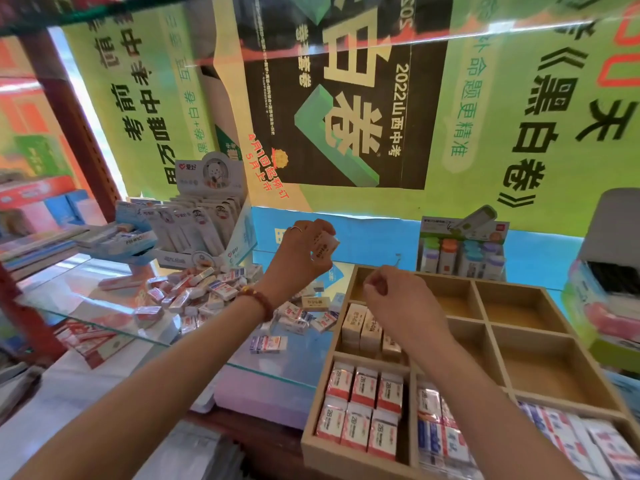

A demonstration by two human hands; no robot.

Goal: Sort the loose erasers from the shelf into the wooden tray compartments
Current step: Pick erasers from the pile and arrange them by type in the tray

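Left hand (300,255): raised above the glass shelf (86,318), back of the hand toward the camera. The fingers are curled and grip one white wrapped eraser (325,244) between thumb and fingertips. The eraser is held clear of the shelf and is not yet over the tray. There is a ring (296,229) on one finger and a bead bracelet (259,301) at the wrist.

Right hand (401,299): held over the left column of the wooden tray (483,279), above the compartment of cream erasers (362,326). The fingers are drawn in, with thumb and forefinger close together. The back of the hand hides the palm side, so it cannot be told whether anything is pinched.

Task items: the pile of loose erasers (204,289) lies on the glass shelf to the left of the tray, behind the left forearm. More erasers are scattered toward the tray's left wall. One blue-and-red wrapped eraser (268,344) lies apart, nearer the shelf's front edge.

Tray contents: red-and-white erasers (360,407) stand in rows in the near-left compartment. Blue-and-red erasers (438,434) fill the compartment to its right.

Surroundings: a display carton of carded items (204,216) stands behind the pile. A rack of small bottles (460,255) stands behind the tray.
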